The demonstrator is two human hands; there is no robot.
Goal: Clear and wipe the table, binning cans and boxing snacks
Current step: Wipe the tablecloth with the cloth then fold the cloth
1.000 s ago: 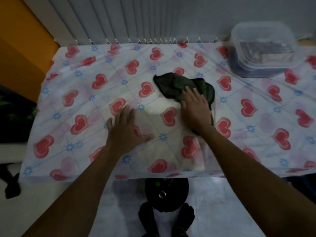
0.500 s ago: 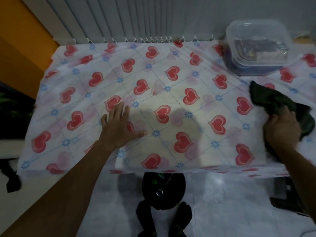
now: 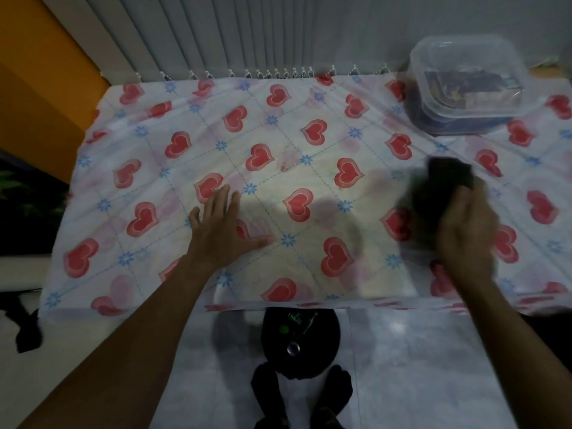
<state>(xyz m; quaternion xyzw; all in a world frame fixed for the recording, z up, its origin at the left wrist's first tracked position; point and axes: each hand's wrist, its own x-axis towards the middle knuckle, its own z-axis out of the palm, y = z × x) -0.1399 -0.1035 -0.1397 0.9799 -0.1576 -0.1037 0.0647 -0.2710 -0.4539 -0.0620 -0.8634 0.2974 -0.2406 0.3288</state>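
A dark green cloth [image 3: 439,187] lies on the heart-patterned tablecloth [image 3: 278,125] at the right, blurred by motion. My right hand [image 3: 464,230] presses on its near part and holds it. My left hand [image 3: 223,230] rests flat on the tablecloth near the front edge, fingers spread, holding nothing. A clear lidded plastic box [image 3: 467,85] with snack packets inside stands at the back right corner. Below the table's front edge stands a black bin [image 3: 300,345] with cans inside.
Grey vertical blinds [image 3: 247,32] hang behind the table and an orange wall [image 3: 40,72] is at the left. My two dark-socked feet [image 3: 300,394] stand on the pale tiled floor beside the bin. A dark object [image 3: 24,323] lies on the floor at the left.
My right hand swept the cloth from the table's middle out to the right, then back a little towards the left. My left hand has stayed flat in place.
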